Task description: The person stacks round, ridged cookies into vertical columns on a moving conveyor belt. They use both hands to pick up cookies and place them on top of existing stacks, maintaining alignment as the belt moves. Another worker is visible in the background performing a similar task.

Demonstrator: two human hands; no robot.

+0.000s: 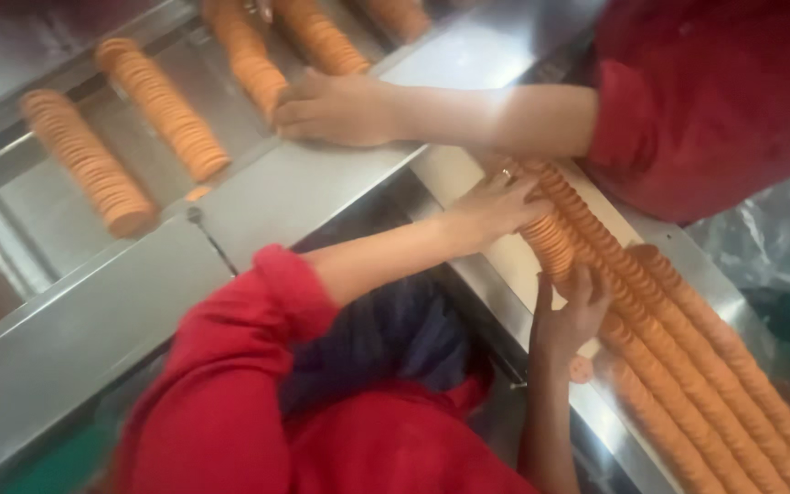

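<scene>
My left hand (336,108) reaches from my red sleeve (633,119) across a steel ledge. Its fingers are curled around the near end of a row of round orange biscuits (249,55) lying in a metal channel. My right hand is out of view. Below me a co-worker in a red top (230,402) with dark hair leans in. One of their hands (496,209) presses on top of a long biscuit row (587,229) on a steel tray. Their other hand (573,311) cups the end of that row from below.
Further biscuit rows (162,105) (89,160) lie in parallel steel channels (38,210) at upper left. Several long rows (706,375) fill the tray at lower right. A single loose biscuit (581,370) lies on the tray edge. A broad steel ledge (304,183) separates the two areas.
</scene>
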